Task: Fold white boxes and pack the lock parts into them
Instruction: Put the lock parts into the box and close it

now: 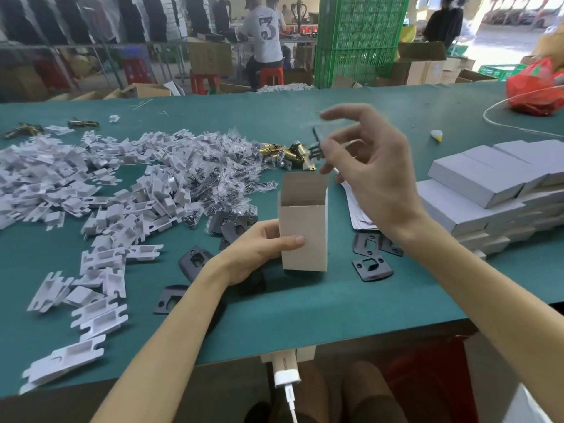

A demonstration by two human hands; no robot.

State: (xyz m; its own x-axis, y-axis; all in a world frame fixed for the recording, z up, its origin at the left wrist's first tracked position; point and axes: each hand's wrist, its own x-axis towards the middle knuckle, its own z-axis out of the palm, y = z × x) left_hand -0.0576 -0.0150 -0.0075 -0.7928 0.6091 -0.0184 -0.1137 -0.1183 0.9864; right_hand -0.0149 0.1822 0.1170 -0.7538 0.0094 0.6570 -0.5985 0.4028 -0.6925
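Open box (303,227): pale cardboard, upright mid-worktop, top open. Screw bag (317,145): clear, dark contents, blurred, in the air above it. Black plates (372,268): flat around its base. Closed white boxes (476,190): stacked at right edge.

Red bag (534,90) beside a white cord (484,116) on the green table (305,315)

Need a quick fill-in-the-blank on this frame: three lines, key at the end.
1. The left hand grips an upright box whose top is ___.
2. The closed white boxes are stacked on the person's ___ side.
3. The flat plates lying on the table near the box are ___ in colour.
Missing words: open; right; black.
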